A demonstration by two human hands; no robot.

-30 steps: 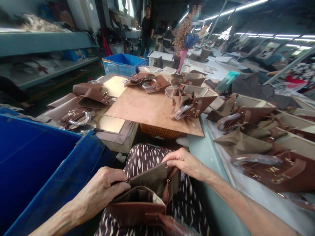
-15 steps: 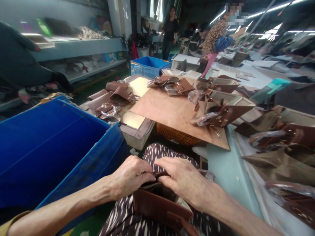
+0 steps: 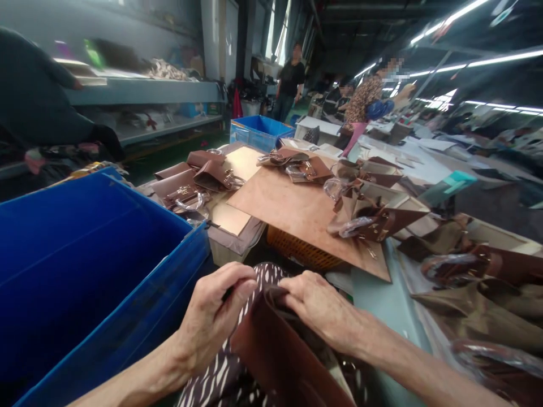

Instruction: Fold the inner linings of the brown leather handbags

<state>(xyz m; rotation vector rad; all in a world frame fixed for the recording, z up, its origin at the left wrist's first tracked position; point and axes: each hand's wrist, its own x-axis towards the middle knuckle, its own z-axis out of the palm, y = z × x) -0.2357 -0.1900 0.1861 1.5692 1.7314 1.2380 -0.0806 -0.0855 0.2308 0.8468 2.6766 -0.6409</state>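
A brown bag [image 3: 282, 350] lies tilted on my lap, over a dark patterned cloth [image 3: 212, 381] with white marks. My right hand [image 3: 316, 308] pinches the bag's upper edge, its fingertips partly inside the fold. Just left of the bag is my left hand [image 3: 218, 314], its fingers curled and the thumb close to the index finger; what it holds, if anything, is too small to make out. The bag's opening faces right, showing a dark lining and a pale edge.
A large blue bin [image 3: 93, 237] stands at the left. Ahead, a brown board [image 3: 292, 203] carries brown bags [image 3: 377, 220] with wrapped handles. More bags lie on the right table [image 3: 382, 316]. Behind, a person [image 3: 291, 79] in black stands near a blue crate [image 3: 261, 133].
My left hand has come off the bag's edge and moved left. The bag has turned more upright, its brown side toward me, with my right hand still at its top. The view has tilted up slightly.
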